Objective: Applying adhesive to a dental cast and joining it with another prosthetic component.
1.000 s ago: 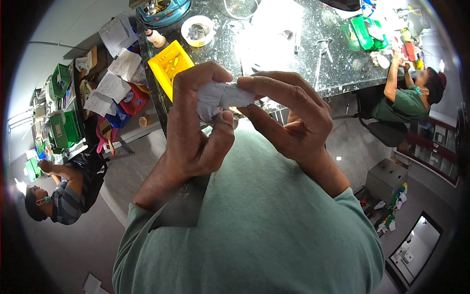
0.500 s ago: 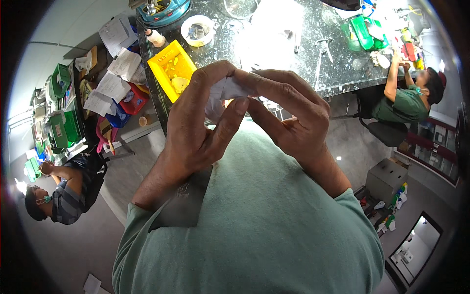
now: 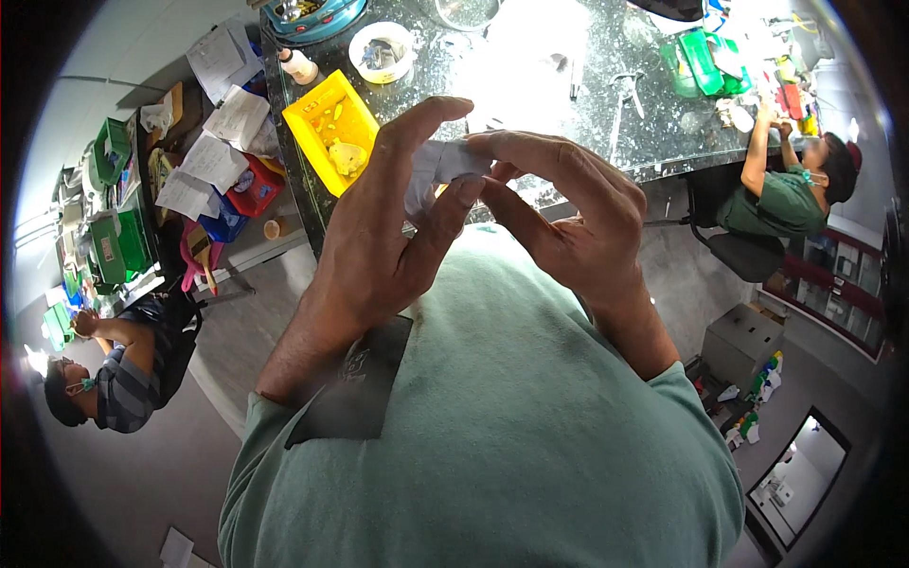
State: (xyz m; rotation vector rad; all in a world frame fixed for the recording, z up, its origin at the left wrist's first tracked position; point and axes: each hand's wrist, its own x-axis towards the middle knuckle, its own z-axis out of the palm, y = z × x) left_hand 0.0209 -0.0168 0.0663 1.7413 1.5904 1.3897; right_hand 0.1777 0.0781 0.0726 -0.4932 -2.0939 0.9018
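Note:
Between my hands, above the near edge of the dark bench, is a pale, whitish-grey folded piece (image 3: 443,161), thin like paper or plastic film. My left hand (image 3: 388,218) has its thumb against the piece's lower edge, and its index finger is raised clear above it. My right hand (image 3: 578,208) pinches the piece's right end between thumb and fingertips. Part of the piece is hidden behind my fingers, so its exact kind does not show.
On the bench (image 3: 663,133) are a yellow tray (image 3: 312,118) with yellow pieces, a white tub (image 3: 382,52), a small bottle (image 3: 299,66) and a metal caliper-like tool (image 3: 625,95). Green bins (image 3: 701,62) stand far right. One person (image 3: 795,189) sits right, another (image 3: 123,369) left.
My left index finger has lifted off the pale piece and straightened upward. My right fingers have shifted slightly at its right end; more of the piece shows.

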